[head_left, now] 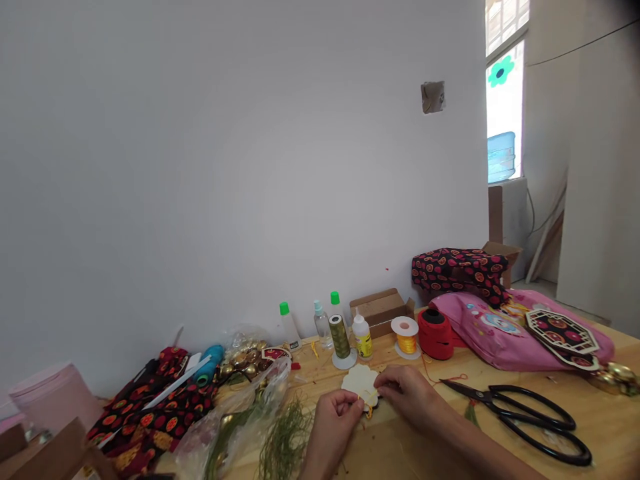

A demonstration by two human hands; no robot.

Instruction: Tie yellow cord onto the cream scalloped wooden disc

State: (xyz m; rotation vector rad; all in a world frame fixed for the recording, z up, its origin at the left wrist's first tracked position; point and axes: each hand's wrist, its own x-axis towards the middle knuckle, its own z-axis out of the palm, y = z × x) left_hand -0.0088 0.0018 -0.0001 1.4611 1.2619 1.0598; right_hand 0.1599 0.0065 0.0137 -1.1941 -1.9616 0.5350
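My left hand (334,419) and my right hand (407,395) meet over a wooden table (600,427), both pinched at a pale scalloped wooden piece (358,381) with a yellow thread (369,408) hanging from it. The fingers of each hand are closed on the piece or its thread. Just behind them stand an olive thread spool (340,339), a small glue bottle (363,337), an orange cord spool (406,337) and a red cord spool (435,333).
Large black scissors (525,417) lie to the right. Pink cloth (500,333) with a patterned octagon (563,333) lies beyond. Left: plastic bags with gold bells (245,360), green fibres (285,440), patterned fabric (150,413), green-capped bottles (289,325), a cardboard box (380,310).
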